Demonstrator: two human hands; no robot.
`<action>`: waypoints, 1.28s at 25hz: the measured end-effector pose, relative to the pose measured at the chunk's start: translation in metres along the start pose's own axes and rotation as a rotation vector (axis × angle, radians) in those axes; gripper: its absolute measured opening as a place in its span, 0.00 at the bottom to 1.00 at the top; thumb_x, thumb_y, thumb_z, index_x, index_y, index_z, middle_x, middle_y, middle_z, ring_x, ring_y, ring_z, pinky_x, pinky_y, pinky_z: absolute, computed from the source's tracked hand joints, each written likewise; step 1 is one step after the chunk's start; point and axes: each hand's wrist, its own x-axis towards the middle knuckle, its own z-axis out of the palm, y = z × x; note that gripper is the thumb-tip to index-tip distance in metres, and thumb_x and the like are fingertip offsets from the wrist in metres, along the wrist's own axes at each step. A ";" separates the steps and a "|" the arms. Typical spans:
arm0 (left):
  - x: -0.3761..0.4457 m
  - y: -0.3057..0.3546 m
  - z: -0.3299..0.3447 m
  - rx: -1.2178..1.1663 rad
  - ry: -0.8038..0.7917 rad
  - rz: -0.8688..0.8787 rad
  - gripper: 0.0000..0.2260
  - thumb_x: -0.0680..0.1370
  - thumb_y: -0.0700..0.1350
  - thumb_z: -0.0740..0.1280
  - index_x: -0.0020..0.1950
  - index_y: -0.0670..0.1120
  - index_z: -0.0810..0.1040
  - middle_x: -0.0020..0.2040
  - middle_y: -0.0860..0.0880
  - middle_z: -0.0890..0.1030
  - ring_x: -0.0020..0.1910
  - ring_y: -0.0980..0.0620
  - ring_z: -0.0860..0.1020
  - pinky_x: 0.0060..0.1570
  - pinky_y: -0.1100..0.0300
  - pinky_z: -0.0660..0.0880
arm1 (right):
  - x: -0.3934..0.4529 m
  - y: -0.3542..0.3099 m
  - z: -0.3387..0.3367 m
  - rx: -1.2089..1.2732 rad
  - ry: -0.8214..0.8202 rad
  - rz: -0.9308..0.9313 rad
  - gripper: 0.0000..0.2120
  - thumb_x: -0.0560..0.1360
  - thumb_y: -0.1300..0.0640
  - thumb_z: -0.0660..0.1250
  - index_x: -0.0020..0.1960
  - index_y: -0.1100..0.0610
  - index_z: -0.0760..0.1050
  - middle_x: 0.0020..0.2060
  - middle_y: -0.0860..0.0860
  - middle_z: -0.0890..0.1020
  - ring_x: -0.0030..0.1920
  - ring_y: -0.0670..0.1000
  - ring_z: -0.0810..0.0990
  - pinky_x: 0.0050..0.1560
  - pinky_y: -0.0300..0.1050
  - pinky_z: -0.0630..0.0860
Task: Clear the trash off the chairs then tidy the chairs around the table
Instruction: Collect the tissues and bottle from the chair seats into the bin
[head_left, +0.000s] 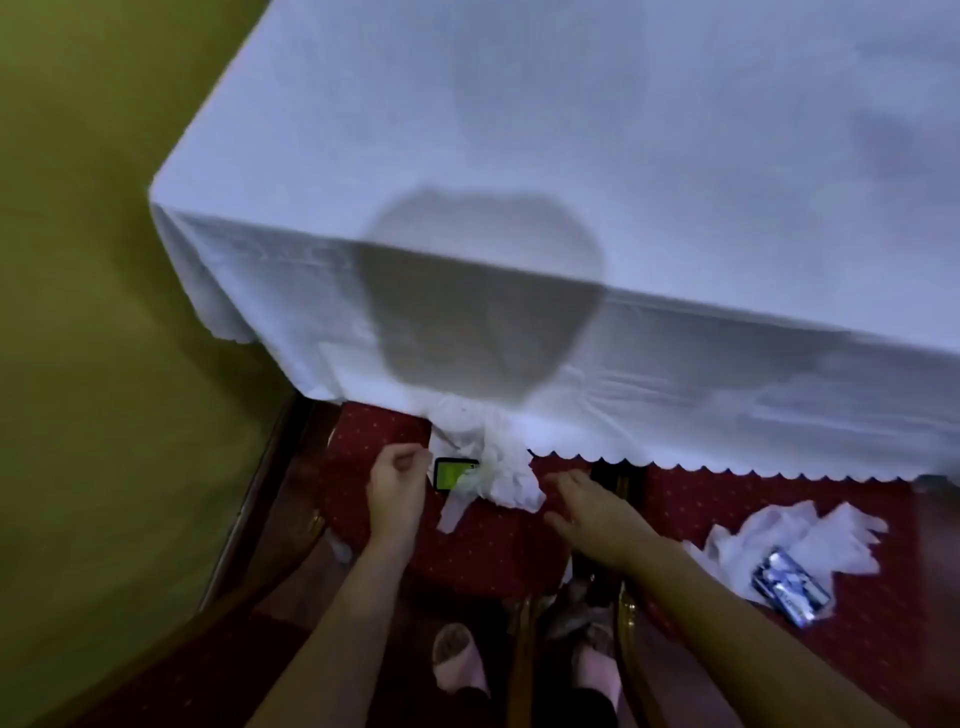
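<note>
Trash on both red seats: crumpled tissue (506, 480) and green packet (451, 474) ahead, tissue with crushed can (792, 579) on right chair. Left hand (397, 483) curled, holding nothing visible; right hand (589, 506) spread wide. Risk: grabbing tablecloth hem (675, 462) along with tissue, dragging cloth.
</note>
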 end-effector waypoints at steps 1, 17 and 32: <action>0.010 -0.004 0.004 0.005 0.057 -0.002 0.13 0.74 0.46 0.70 0.57 0.46 0.78 0.56 0.45 0.80 0.59 0.45 0.77 0.58 0.53 0.75 | 0.013 0.007 0.006 0.062 0.057 0.018 0.22 0.78 0.50 0.60 0.70 0.56 0.63 0.65 0.56 0.71 0.62 0.55 0.73 0.61 0.52 0.73; 0.016 -0.110 0.074 1.261 0.038 0.649 0.27 0.67 0.64 0.72 0.53 0.43 0.75 0.42 0.44 0.80 0.40 0.43 0.79 0.39 0.52 0.74 | 0.069 0.083 0.078 0.195 0.275 -0.156 0.26 0.76 0.61 0.62 0.72 0.61 0.61 0.76 0.54 0.58 0.75 0.52 0.57 0.75 0.45 0.57; -0.085 -0.023 0.259 0.859 -0.683 0.398 0.13 0.74 0.48 0.72 0.42 0.44 0.69 0.32 0.53 0.69 0.36 0.50 0.71 0.30 0.62 0.61 | -0.083 0.282 0.039 0.100 0.387 0.704 0.64 0.57 0.24 0.67 0.75 0.53 0.35 0.76 0.62 0.37 0.74 0.67 0.36 0.70 0.73 0.45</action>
